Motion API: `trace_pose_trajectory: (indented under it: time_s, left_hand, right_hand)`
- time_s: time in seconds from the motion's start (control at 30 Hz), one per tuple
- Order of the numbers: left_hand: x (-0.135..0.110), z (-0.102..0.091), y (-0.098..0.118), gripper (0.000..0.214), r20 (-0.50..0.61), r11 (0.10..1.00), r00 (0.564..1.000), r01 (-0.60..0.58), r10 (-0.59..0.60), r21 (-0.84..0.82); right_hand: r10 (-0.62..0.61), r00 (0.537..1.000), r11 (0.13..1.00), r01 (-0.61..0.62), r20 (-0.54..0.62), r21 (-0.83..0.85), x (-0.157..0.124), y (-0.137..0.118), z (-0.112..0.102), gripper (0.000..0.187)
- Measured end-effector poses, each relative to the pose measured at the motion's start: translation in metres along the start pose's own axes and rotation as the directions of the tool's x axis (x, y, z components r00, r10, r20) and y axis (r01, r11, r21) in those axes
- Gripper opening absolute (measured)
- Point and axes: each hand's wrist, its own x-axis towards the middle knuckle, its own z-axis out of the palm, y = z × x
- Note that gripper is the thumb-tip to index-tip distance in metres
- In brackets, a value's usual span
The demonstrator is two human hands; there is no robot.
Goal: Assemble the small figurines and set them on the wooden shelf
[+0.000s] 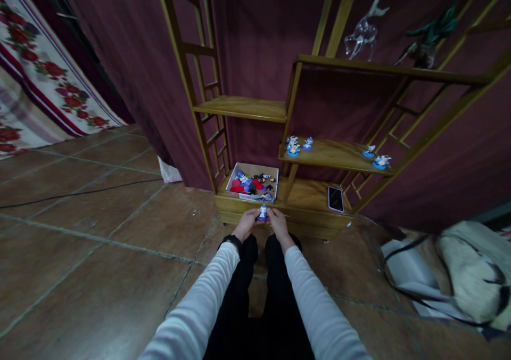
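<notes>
Between my two hands, just in front of the low wooden cabinet, is a small purple-and-white figurine [262, 212] on a purple base, held upright. My left hand [246, 223] grips it from the left, and my right hand [278, 222] grips its other side. Right behind them a shallow cardboard box [255, 167] sits on the cabinet top, filled with several red, purple and black toy pieces. Several similar figurines stand on the middle shelf: a purple one [307, 144] and a blue-based one [293, 149] at its left end, others [381, 162] at its right.
A phone [336, 199] lies on the cabinet top [307, 194] at the right. Higher up, a glass deer [362, 35] and a green ornament [429, 40] stand on a shelf. A pale bag [471, 269] rests on the tiled floor at right; a black cable [80, 193] crosses the floor at left.
</notes>
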Motion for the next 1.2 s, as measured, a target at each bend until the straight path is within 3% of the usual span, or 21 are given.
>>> trace_pose_trajectory:
  time_s: [0.37, 0.93, 1.2]
  left_hand:
    - [-0.0051, 0.0029, 0.0055, 0.016, -0.016, 0.996, 0.999, -0.041, 0.039, -0.079]
    - [-0.0089, 0.0040, 0.0087, 0.014, 0.057, 0.995, 0.998, -0.015, 0.020, -0.096]
    - [-0.0093, 0.0042, 0.0085, 0.017, 0.022, 0.996, 1.000, -0.005, 0.007, -0.094]
  right_hand:
    - [-0.068, 0.995, 0.997, 0.066, 0.067, 0.037, 0.0023, 0.0027, -0.0002, 0.028]
    - [-0.100, 0.994, 0.988, 0.094, 0.042, 0.120, -0.0017, 0.0006, -0.0016, 0.025]
    - [-0.091, 0.995, 0.992, 0.088, 0.034, 0.089, -0.0025, -0.0001, -0.0011, 0.024]
